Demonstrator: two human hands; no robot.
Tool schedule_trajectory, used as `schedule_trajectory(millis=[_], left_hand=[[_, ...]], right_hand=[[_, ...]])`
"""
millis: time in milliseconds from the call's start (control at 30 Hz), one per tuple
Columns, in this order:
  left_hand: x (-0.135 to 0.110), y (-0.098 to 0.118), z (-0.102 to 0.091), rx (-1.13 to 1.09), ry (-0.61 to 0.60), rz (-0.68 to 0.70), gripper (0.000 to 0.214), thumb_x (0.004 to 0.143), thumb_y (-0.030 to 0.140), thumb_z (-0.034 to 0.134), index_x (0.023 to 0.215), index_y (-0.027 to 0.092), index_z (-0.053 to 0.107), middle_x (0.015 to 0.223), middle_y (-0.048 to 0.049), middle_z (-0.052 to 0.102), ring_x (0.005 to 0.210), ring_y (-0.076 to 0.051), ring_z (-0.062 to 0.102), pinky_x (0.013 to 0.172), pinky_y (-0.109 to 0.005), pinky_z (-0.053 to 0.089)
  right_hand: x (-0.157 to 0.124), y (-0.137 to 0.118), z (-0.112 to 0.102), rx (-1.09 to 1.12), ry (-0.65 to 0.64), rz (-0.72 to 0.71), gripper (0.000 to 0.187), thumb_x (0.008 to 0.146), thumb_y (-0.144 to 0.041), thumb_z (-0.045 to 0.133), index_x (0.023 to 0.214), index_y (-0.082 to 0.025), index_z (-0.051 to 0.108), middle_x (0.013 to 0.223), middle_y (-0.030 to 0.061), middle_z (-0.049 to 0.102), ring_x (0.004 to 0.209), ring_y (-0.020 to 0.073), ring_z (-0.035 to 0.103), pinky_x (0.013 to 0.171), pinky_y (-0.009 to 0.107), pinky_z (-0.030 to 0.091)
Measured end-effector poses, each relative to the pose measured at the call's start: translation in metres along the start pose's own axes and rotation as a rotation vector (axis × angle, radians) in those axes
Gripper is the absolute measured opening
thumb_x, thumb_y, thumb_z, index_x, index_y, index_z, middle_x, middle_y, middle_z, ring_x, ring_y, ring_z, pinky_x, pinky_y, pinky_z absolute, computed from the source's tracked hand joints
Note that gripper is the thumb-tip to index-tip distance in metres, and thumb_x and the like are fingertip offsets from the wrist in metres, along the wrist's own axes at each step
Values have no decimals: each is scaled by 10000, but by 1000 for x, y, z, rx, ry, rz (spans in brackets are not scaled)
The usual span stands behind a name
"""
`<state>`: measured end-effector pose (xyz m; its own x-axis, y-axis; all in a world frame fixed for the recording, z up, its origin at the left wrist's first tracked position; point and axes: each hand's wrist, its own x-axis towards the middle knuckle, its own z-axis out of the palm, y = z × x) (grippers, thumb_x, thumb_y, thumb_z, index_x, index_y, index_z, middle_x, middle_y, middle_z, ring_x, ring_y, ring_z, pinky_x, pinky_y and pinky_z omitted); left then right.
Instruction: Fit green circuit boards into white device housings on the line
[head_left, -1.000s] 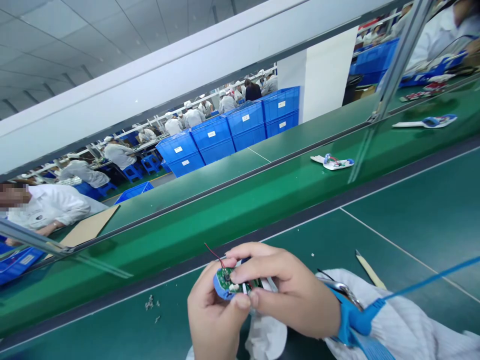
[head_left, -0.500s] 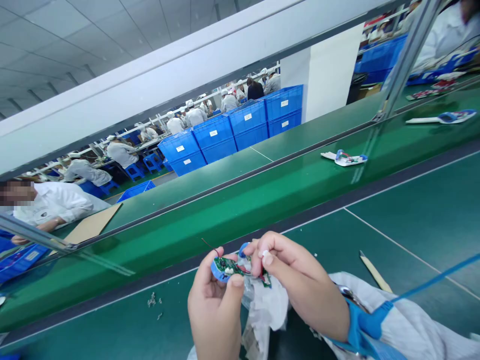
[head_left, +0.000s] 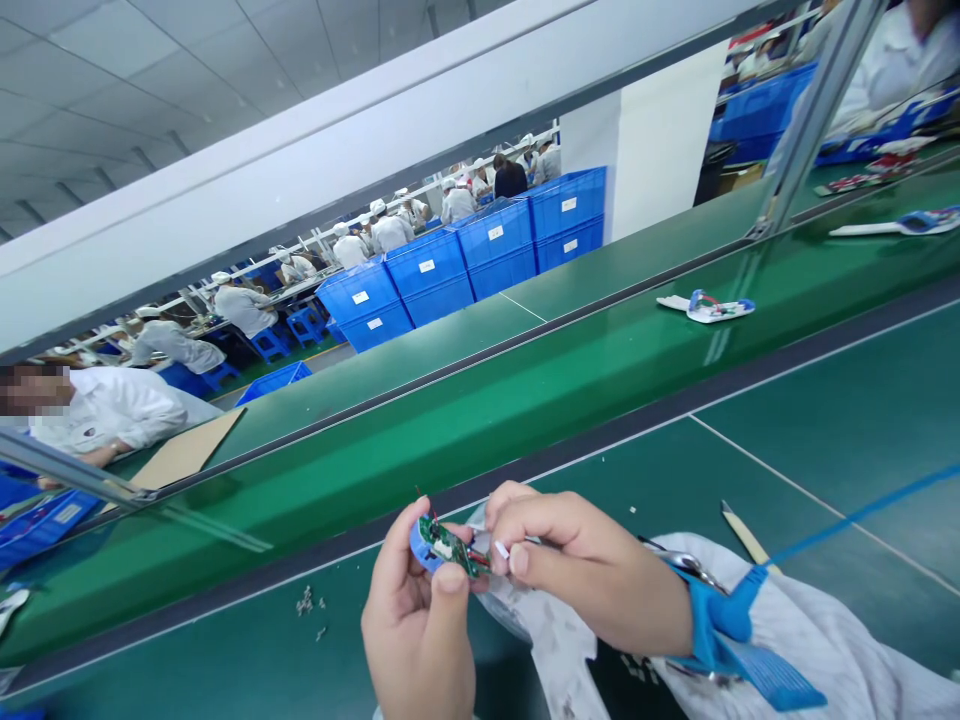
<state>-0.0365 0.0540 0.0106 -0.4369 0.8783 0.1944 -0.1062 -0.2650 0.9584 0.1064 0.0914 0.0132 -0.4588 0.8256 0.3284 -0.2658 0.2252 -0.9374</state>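
My left hand (head_left: pixel 420 630) is closed around a small green circuit board (head_left: pixel 450 546) with a rounded blue part (head_left: pixel 421 543) at its left end. The board is tilted, and a thin dark wire sticks up from its top. Close by on the right, my right hand (head_left: pixel 585 555) pinches a small white piece (head_left: pixel 502 549) between thumb and fingertips. Red wires run from the board toward those fingers; where they end is hidden. Under the right hand hangs a whitish strip (head_left: pixel 559 650), partly covered by the hand. A blue strap (head_left: pixel 716 610) circles my right wrist.
Beyond the bench runs a green conveyor belt (head_left: pixel 450 430) carrying a white housing with wires (head_left: pixel 716 307). Several small metal bits (head_left: pixel 304 602) lie on the left. A pointed wooden stick (head_left: pixel 742 532) rests right of my arm. A co-worker (head_left: pixel 112 410) sits across the line.
The belt's items have shifted right, and a white part has come in at the left edge. My right hand has moved slightly left and down, and the board is more tilted.
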Motion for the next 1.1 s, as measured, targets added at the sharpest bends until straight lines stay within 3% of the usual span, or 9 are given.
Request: schedule_trajectory(millis=[67, 167, 267, 433, 567, 1100], left_hand=[[-3, 2, 0, 133, -7, 53, 400, 679, 421, 748, 1025, 235, 674, 716, -14, 740, 573, -143, 659, 459, -173, 505], [-9, 6, 4, 338, -5, 119, 443, 687, 548, 687, 1011, 246, 697, 778, -11, 748, 664, -156, 662, 580, -198, 510], [-16, 9, 8, 405, -56, 131, 487, 705, 625, 620, 992, 242, 709, 783, -4, 735, 649, -160, 631, 624, -229, 488], [-18, 10, 5, 410, -269, 201, 398, 761, 577, 596, 1020, 291, 696, 552, 50, 593, 471, -104, 459, 475, -200, 372], [-16, 7, 1, 362, -354, 222, 379, 768, 563, 595, 1063, 339, 677, 543, 52, 559, 460, -113, 454, 462, -206, 369], [-10, 10, -3, 329, -508, 213, 376, 790, 508, 601, 1129, 355, 653, 516, 44, 550, 438, -120, 487, 462, -210, 395]], right_hand=[[-1, -4, -3, -60, 20, -29, 184, 841, -226, 525, 683, -176, 605, 713, 17, 524, 755, 153, 497, 693, 285, 383], [-1, -12, -7, -194, 35, -104, 224, 841, -212, 509, 623, -187, 553, 626, 0, 499, 725, 154, 460, 697, 294, 363], [-2, -19, -9, -324, 40, -186, 227, 822, -169, 506, 599, -189, 540, 575, -5, 506, 695, 152, 433, 679, 297, 353], [-3, -24, -7, -513, 5, -285, 255, 795, -108, 464, 546, -167, 470, 523, -19, 464, 609, 120, 373, 655, 294, 328], [-5, -26, -6, -585, -30, -325, 261, 790, -97, 423, 538, -164, 441, 506, -25, 429, 586, 113, 345, 653, 300, 312], [-8, -30, -9, -675, -66, -362, 273, 780, -101, 406, 521, -164, 347, 510, -25, 394, 588, 112, 353, 652, 316, 289]])
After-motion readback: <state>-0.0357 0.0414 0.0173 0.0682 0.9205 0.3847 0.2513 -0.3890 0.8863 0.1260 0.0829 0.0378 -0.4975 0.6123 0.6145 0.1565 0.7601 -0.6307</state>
